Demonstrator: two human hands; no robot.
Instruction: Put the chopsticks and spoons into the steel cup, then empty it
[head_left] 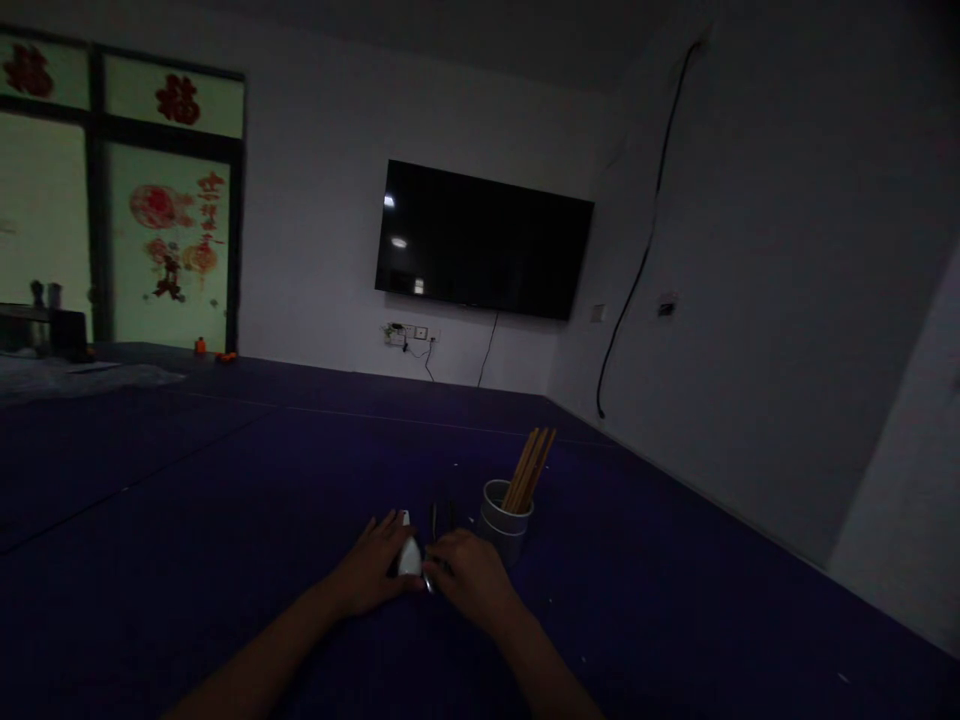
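Observation:
A white spoon [409, 557] lies on the purple surface, its wide end towards me. My left hand [371, 563] curves around it from the left, thumb at the near end and fingers along the far part. Close on the right, my right hand [471, 572] pinches a slim shiny metal utensil [429, 581], whose kind is mostly hidden by the fingers. Dark narrow handles [433, 514] stick out beyond that hand. Just right of it stands a grey cup [501, 532] with several wooden chopsticks [531, 468] leaning to the right.
The wide purple surface [225, 480] reaches to the walls. A black television [484, 240] hangs ahead above wall sockets [409, 334]. A black cable [637, 265] dangles on the right wall. Small orange things [225, 357] and clear plastic sheeting [82, 378] lie far left.

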